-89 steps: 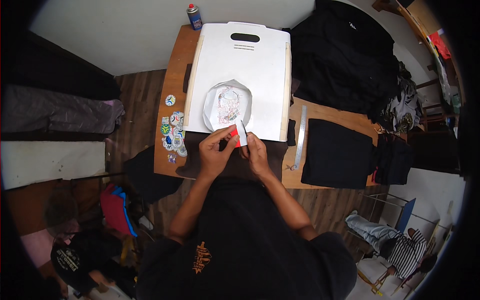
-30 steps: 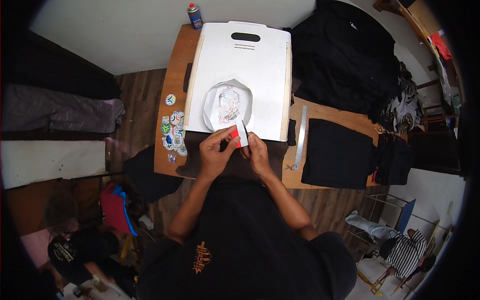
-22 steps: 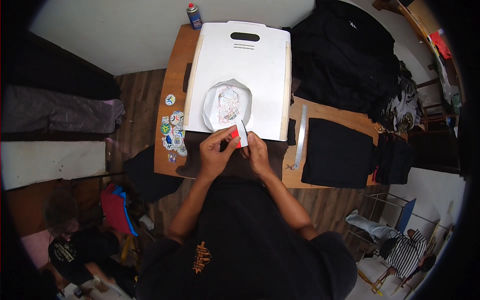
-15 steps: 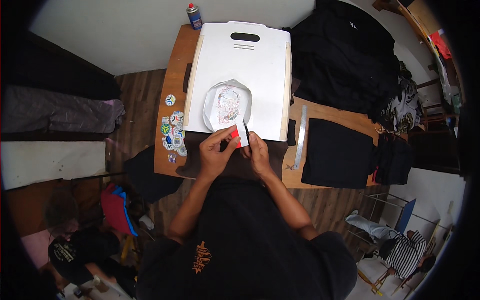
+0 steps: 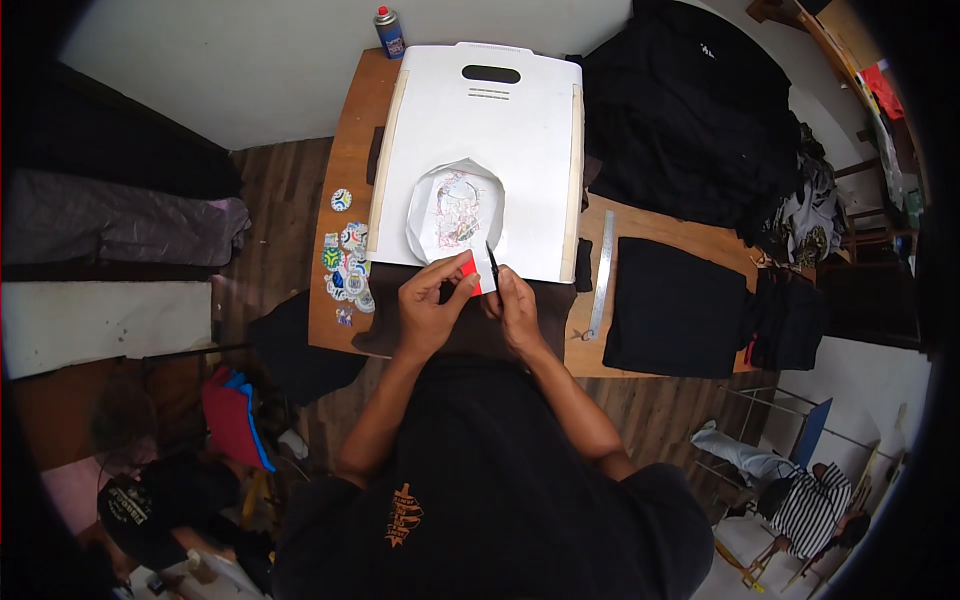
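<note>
Between the thumb and fingers of my left hand [image 5: 428, 305] is a small red-and-white card-like piece [image 5: 470, 265]. My right hand [image 5: 520, 315] is closed round a slim dark pointed tool [image 5: 491, 256]; its grip is hidden by my fingers, and the exact kind is unclear. The tool's tip points away from me, beside the piece's right edge. Just beyond both hands, a shallow folded white paper tray [image 5: 419, 195] holds thin coloured scraps. It rests on a white board [image 5: 530, 140] with a slot-shaped handle hole.
Round printed stickers [image 5: 348, 265] lie on the wooden table [image 5: 345, 130] at left. A spray can [image 5: 389, 33] stands at the back. To the right are a metal ruler [image 5: 602, 275], folded black cloth [image 5: 670, 305] and a large black fabric heap [image 5: 680, 120]. Two other people are nearby.
My hands, the red-and-white piece and the dark tool keep nearly the same place. At lower left, the other person's arm has shifted slightly.
</note>
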The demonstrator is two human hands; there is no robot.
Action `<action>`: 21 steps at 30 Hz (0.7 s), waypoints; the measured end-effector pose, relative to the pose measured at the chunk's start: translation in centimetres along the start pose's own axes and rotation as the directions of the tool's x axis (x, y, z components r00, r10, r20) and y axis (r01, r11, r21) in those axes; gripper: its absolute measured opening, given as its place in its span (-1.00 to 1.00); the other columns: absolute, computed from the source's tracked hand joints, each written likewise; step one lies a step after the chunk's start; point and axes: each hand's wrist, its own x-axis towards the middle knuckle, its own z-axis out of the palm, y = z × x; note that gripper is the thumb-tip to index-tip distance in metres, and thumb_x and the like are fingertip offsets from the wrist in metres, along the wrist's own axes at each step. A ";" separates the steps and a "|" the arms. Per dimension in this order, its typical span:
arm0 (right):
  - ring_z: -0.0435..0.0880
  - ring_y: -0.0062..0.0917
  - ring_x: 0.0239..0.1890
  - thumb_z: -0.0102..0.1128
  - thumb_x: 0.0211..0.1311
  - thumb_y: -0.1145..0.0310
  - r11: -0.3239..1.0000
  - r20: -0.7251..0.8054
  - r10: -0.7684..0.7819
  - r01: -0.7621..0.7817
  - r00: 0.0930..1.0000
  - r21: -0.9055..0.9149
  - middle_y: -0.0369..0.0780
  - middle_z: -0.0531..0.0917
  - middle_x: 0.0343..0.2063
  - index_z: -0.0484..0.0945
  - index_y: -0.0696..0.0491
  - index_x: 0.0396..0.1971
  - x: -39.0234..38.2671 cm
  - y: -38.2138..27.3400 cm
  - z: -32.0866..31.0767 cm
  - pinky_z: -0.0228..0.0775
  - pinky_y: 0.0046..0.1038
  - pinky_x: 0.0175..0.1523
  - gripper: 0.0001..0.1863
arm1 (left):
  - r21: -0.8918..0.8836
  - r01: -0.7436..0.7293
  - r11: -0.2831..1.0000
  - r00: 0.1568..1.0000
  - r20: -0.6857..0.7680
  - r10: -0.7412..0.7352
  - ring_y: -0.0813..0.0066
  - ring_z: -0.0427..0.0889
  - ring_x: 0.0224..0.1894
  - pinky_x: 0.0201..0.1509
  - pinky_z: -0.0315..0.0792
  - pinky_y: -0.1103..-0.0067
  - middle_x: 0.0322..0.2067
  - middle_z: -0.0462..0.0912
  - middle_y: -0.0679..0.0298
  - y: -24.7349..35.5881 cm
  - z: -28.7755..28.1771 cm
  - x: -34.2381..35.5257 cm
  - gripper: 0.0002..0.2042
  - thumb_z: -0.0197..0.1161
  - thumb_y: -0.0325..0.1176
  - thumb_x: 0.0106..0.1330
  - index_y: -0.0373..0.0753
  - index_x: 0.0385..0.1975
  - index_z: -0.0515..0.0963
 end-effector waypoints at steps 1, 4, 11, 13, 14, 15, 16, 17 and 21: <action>0.10 -0.77 -0.68 -0.26 0.55 0.05 1.000 0.012 0.004 -0.004 1.000 0.005 -0.44 0.20 -0.72 0.45 0.08 -0.27 0.0 0.1 -0.1 -0.04 -0.63 -0.55 -0.58 | -0.018 -0.014 1.000 1.000 -0.001 0.014 0.63 0.54 -0.18 -0.06 0.45 0.71 -0.14 0.61 0.17 0.0 0.0 0.0 -0.62 0.29 -0.70 0.21 -0.47 0.05 0.52; 0.09 -0.77 -0.68 -0.26 0.55 0.06 1.000 0.035 -0.018 0.018 0.999 -0.022 -0.45 0.19 -0.73 0.46 0.09 -0.24 -0.3 0.4 -0.1 -0.04 -0.63 -0.55 -0.58 | -0.014 0.000 1.000 1.000 -0.003 0.000 0.63 0.53 -0.18 -0.06 0.45 0.71 -0.15 0.61 0.17 0.0 -0.1 0.0 -0.62 0.29 -0.70 0.21 -0.47 0.05 0.52; 0.08 -0.77 -0.69 -0.26 0.56 0.07 0.999 0.052 -0.052 0.052 0.997 -0.009 -0.44 0.19 -0.73 0.47 0.10 -0.21 -0.2 1.6 -0.4 -0.03 -0.63 -0.55 -0.58 | 0.000 -0.008 1.000 1.000 -0.002 0.008 0.64 0.53 -0.18 -0.06 0.45 0.70 -0.16 0.61 0.17 0.2 -0.1 0.1 -0.63 0.29 -0.70 0.21 -0.48 0.05 0.52; 0.08 -0.77 -0.69 -0.27 0.56 0.07 0.999 0.017 -0.028 0.028 0.999 -0.025 -0.44 0.19 -0.73 0.47 0.09 -0.24 -0.2 1.5 -0.1 -0.03 -0.63 -0.55 -0.58 | -0.002 -0.001 1.000 1.000 -0.003 0.001 0.64 0.53 -0.18 -0.06 0.45 0.70 -0.15 0.62 0.17 0.2 -0.2 0.1 -0.63 0.28 -0.70 0.21 -0.48 0.05 0.52; 0.08 -0.77 -0.69 -0.27 0.56 0.07 0.999 0.017 -0.028 0.029 0.999 -0.024 -0.44 0.19 -0.73 0.47 0.09 -0.24 -0.2 1.6 0.0 -0.03 -0.63 -0.55 -0.58 | -0.001 -0.001 1.000 1.000 -0.003 0.001 0.64 0.53 -0.18 -0.06 0.45 0.70 -0.15 0.62 0.17 0.2 -0.3 0.1 -0.63 0.28 -0.70 0.21 -0.48 0.05 0.52; 0.09 -0.76 -0.68 -0.27 0.56 0.07 1.000 0.007 -0.025 0.025 1.000 -0.020 -0.44 0.19 -0.73 0.45 0.08 -0.27 -0.2 1.6 0.0 -0.03 -0.63 -0.56 -0.58 | 0.004 0.005 1.000 1.000 -0.002 -0.005 0.64 0.53 -0.18 -0.06 0.45 0.70 -0.15 0.62 0.17 0.0 -0.4 0.1 -0.63 0.28 -0.70 0.21 -0.48 0.05 0.52; 0.09 -0.76 -0.68 -0.27 0.56 0.06 1.000 -0.003 -0.021 0.021 1.000 -0.015 -0.44 0.19 -0.72 0.44 0.07 -0.30 -0.2 1.6 0.1 -0.03 -0.63 -0.56 -0.58 | 0.009 0.012 1.000 1.000 0.000 -0.012 0.64 0.53 -0.19 -0.06 0.45 0.70 -0.15 0.62 0.17 -0.2 -0.4 0.0 -0.63 0.28 -0.70 0.21 -0.48 0.05 0.53; 0.09 -0.76 -0.68 -0.27 0.56 0.06 1.000 -0.002 -0.021 0.021 1.000 -0.015 -0.44 0.19 -0.72 0.44 0.07 -0.30 -0.2 1.6 0.1 -0.03 -0.63 -0.56 -0.58 | 0.009 0.011 1.000 1.000 -0.001 -0.011 0.64 0.53 -0.19 -0.06 0.45 0.70 -0.15 0.62 0.17 -0.3 -0.4 0.0 -0.63 0.28 -0.70 0.21 -0.48 0.05 0.53; 0.10 -0.76 -0.68 -0.27 0.55 0.05 1.000 -0.017 -0.001 0.001 1.000 -0.005 -0.44 0.19 -0.72 0.41 0.06 -0.36 -0.3 1.2 0.3 -0.03 -0.63 -0.56 -0.58 | 0.010 0.016 1.000 1.000 0.004 -0.016 0.64 0.53 -0.18 -0.06 0.45 0.70 -0.15 0.62 0.17 -0.2 -0.5 0.0 -0.63 0.28 -0.70 0.21 -0.48 0.05 0.52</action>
